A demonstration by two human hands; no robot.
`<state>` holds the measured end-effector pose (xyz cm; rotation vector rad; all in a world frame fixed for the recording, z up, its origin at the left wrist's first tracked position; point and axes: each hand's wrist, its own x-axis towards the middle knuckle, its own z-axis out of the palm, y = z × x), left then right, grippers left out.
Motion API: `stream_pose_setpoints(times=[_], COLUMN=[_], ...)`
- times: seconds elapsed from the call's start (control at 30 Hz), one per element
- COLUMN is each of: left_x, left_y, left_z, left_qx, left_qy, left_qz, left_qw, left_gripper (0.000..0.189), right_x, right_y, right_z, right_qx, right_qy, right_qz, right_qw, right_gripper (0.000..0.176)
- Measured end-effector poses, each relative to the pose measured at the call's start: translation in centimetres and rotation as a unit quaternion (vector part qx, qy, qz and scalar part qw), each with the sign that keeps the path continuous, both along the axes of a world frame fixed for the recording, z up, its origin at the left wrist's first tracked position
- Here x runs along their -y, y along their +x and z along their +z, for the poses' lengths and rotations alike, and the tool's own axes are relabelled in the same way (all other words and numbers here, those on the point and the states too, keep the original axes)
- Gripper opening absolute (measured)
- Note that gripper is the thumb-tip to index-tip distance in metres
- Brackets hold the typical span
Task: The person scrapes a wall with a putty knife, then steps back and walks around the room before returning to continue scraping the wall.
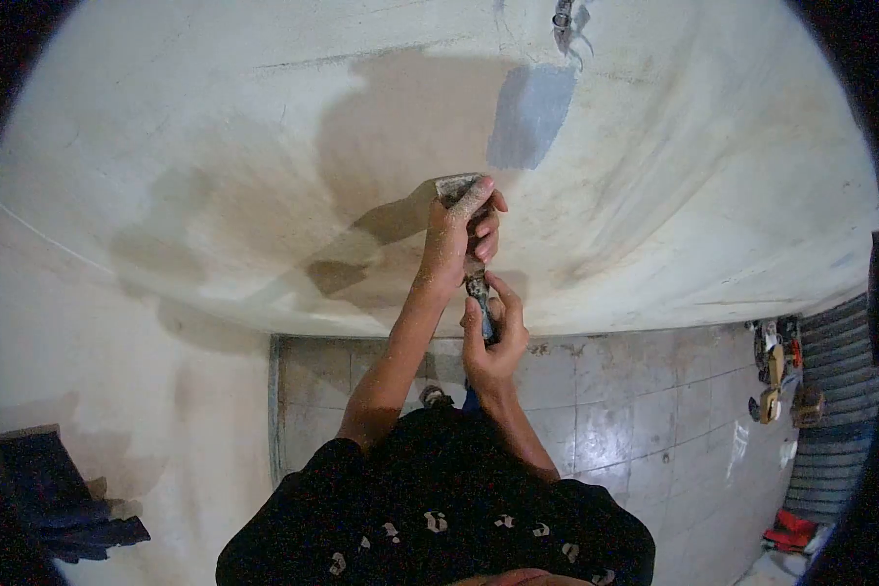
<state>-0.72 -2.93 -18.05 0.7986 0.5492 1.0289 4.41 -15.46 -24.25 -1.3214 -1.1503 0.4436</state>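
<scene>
My left hand [462,230] is wrapped round a dusty scraper [456,186], whose flat, pale-crusted end shows above the thumb. Just below, my right hand [495,337] grips a dark handle with a bluish lower part [478,291] between thumb and fingers. I cannot tell whether this handle belongs to the same scraper. Both hands are close in front of the stained, off-white wall [645,146]. A grey-blue patch [531,115] on the wall lies above and to the right of my left hand. Shadows of my arms and the tool fall on the wall to the left.
A small metal fitting [562,21] sticks out of the wall above the patch. Grey floor tiles [645,410] run along the wall's foot. Shoes [774,376] stand at the right by a ribbed grey shutter [830,420], with a red item [789,530] nearby. Dark cloth [63,498] is at the left.
</scene>
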Motion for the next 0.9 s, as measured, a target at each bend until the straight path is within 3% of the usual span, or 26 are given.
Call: stream_pose_setpoints(times=[0.17, 0.3, 0.37, 0.47, 0.63, 0.73, 0.9], left_x=[0.6, 0.7, 0.5, 0.7, 0.6, 0.8, 0.6], left_y=[0.0, 0.0, 0.0, 0.0, -0.1, -0.1, -0.1], left_z=[1.0, 3.3, 4.9, 2.7, 4.2, 2.9, 4.5], left_qx=[0.003, -0.022, -0.008, -0.022, -0.034, -0.022, -0.007], left_qy=[0.006, 0.03, 0.054, -0.01, 0.053, -0.005, 0.027], left_qz=[0.016, 0.042, 0.041, 0.034, 0.048, 0.041, 0.037], left_qw=[1.0, 0.998, 0.998, 0.999, 0.997, 0.999, 0.999], left_gripper=[0.036, 0.036, 0.035, 0.034, 0.036, 0.036, 0.035], right_x=[0.1, -0.7, -0.2, -0.3, 0.0, -0.2, 0.5], right_y=[-0.2, -0.6, -1.0, -0.6, -1.0, -0.8, -1.0], right_z=[-0.8, 1.8, 3.2, 1.6, 3.2, 2.3, 4.4], right_qx=[-0.002, 0.01, -0.003, 0.009, -0.009, 0.014, -0.014], right_qy=[0.035, 0.085, 0.05, 0.041, 0.028, 0.045, -0.008], right_qz=[-0.001, -0.01, -0.002, -0.002, 0.009, 0.007, 0.014], right_qw=[0.999, 0.996, 0.999, 0.999, 1.0, 0.999, 1.0], right_gripper=[0.034, 0.033, 0.033, 0.032, 0.031, 0.03, 0.031])
